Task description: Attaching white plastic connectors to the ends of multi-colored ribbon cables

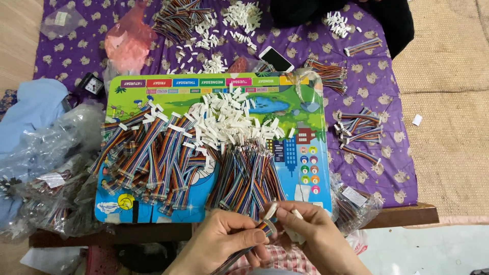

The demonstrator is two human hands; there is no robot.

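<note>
A thin rainbow wire strip (257, 237) is pinched by the left hand (224, 244) at the board's near edge. A small white plastic plug (271, 210) is gripped by the right hand (310, 231). Many finished strips (147, 158) are piled; many plain strips (249, 178) are left.

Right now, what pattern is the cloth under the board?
Purple cloth with small pale animal prints, clearest in the head view.

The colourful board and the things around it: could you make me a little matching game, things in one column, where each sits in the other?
Things:
1. white connector pile
2. phone
3. pink bag
4. ribbon cable

Places:
A. pinched by the left hand, right hand beside it
B. purple cloth, above the board's top edge
C. middle of the board
D. cloth, upper left

Pairs: 1-C, 2-B, 3-D, 4-A
</note>
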